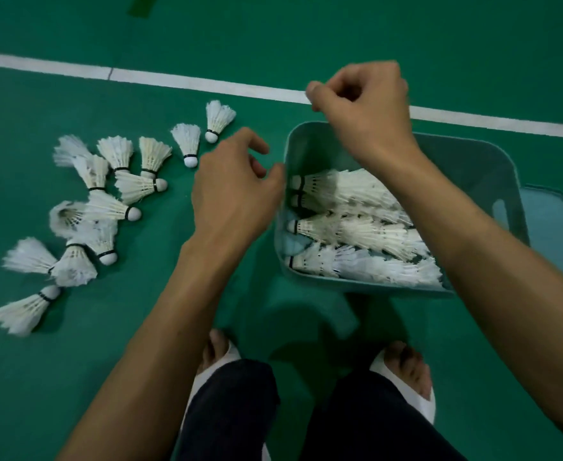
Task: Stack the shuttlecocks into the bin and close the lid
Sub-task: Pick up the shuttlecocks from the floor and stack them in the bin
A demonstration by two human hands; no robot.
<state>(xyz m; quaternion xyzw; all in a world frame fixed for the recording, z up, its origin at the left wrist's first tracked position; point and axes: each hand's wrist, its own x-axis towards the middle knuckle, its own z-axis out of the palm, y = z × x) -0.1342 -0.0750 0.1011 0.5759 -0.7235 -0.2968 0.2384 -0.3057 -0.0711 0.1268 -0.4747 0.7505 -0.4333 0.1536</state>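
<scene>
1. Green sports flooring (306, 28) is stretching out under us, with a painted white boundary line (207, 84) running across it beyond our hands.
2. We are crouching over a teal plastic rectangular bin (466, 161), which is sitting on the floor to our right, just in front of our feet.
3. White feather shuttlecocks, nested into rows (356, 231), are lying on their sides inside the bin with their cork heads pointing left. They are covering much of the bottom.
4. Roughly a dozen loose white feather shuttlecocks (117, 154) are lying scattered on the floor to our left, well apart from the bin, so we are judging the stacking to be about half done.
5. Our left hand (233, 197) is hovering just beside the bin's left rim. Its fingers are hanging loosely curled and holding nothing.
6. Our right hand (366, 108) is hanging above the bin's far rim. Its fingers are curled in and its thumb is meeting the forefinger, but we are seeing nothing in it.
7. A pale blue flat lid (553, 234) is lying against the bin's right side, not yet fitted. We are still needing to gather the loose pile and then close the bin.
</scene>
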